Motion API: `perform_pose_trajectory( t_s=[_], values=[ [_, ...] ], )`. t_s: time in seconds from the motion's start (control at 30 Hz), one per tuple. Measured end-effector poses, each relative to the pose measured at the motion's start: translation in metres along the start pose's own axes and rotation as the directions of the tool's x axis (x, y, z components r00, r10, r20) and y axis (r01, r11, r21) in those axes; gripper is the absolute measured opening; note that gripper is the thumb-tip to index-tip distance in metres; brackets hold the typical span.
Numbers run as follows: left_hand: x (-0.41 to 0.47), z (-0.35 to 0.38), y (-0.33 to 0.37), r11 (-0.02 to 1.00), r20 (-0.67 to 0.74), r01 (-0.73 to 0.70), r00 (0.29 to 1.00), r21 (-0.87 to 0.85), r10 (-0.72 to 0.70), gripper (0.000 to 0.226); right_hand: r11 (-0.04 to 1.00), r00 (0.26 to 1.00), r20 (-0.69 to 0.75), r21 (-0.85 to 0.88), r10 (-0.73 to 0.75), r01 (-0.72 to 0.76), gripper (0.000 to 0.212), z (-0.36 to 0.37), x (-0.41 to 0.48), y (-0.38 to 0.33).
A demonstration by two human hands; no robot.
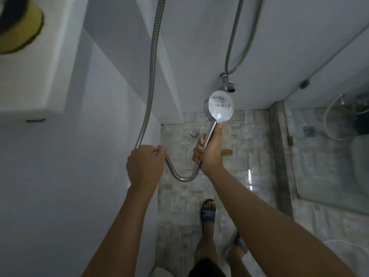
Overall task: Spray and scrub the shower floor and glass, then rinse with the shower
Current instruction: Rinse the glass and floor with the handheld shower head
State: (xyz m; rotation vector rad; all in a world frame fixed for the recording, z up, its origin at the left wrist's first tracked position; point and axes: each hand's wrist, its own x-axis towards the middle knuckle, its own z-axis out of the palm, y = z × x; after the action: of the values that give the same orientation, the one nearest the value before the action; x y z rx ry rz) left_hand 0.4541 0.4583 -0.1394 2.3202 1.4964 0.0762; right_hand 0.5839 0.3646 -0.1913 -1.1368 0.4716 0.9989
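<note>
We see the right hand (210, 152) curled round the handle of the round chrome handheld shower head (220, 106), thumb laid up the stem; the head hangs just above and right of the square metal floor drain (194, 134). Left of the drain, the left hand (145, 164) is fisted on the ribbed steel hose (152, 66), which sags in a loop between the two hands and climbs the white wall.

Above the drain a second ribbed hose (237, 37) drops to a chrome wall fitting (227, 82). A small tan object (227, 152), too blurred for us to name, lies right of the drain, partly behind the right wrist. Below the drain stand two feet in dark blue slide sandals (208, 212).

The drain sits in a wet grey mosaic stone shower floor (249, 136). Far right of it stands the clear glass panel (329, 166); far up-left, a yellow-and-black scrub pad (20, 27) sits on a white ledge.

We count two hoses, two hands, two sandals, one shower head.
</note>
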Motion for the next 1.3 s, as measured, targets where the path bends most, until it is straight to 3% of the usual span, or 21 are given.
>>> perform_pose_trajectory(
  t_s=[0.17, 0.37, 0.67, 1.03, 1.3],
  values=[
    [0.031, 0.001, 0.011, 0.999, -0.005, -0.028, 1.0, 0.034, 0.028, 0.052, 0.999, 0.999, -0.006, -0.014, -0.044, 0.044, 0.074, 0.017, 0.024, -0.011],
    [0.031, 0.018, 0.016, 0.997, 0.142, -0.059, 0.989, 0.057, 0.051, 0.053, 0.999, 1.0, -0.017, 0.032, 0.008, -0.007, 0.075, -0.016, 0.022, -0.003],
    [0.026, 0.043, 0.041, 0.994, 0.302, -0.104, 0.949, 0.037, 0.088, 0.05, 0.984, 0.973, -0.217, 0.135, -0.081, 0.112, 0.075, -0.079, 0.015, -0.005],
    [0.05, 0.039, 0.067, 0.99, 0.274, -0.139, 0.953, 0.006, 0.132, 0.053, 0.971, 0.978, -0.161, 0.179, -0.133, 0.161, 0.074, -0.06, 0.02, -0.039],
    [0.074, 0.03, 0.07, 0.986, 0.163, -0.161, 0.973, -0.037, 0.165, 0.05, 0.963, 0.971, -0.136, 0.158, -0.197, 0.218, 0.074, -0.036, 0.04, -0.076]
  ],
)
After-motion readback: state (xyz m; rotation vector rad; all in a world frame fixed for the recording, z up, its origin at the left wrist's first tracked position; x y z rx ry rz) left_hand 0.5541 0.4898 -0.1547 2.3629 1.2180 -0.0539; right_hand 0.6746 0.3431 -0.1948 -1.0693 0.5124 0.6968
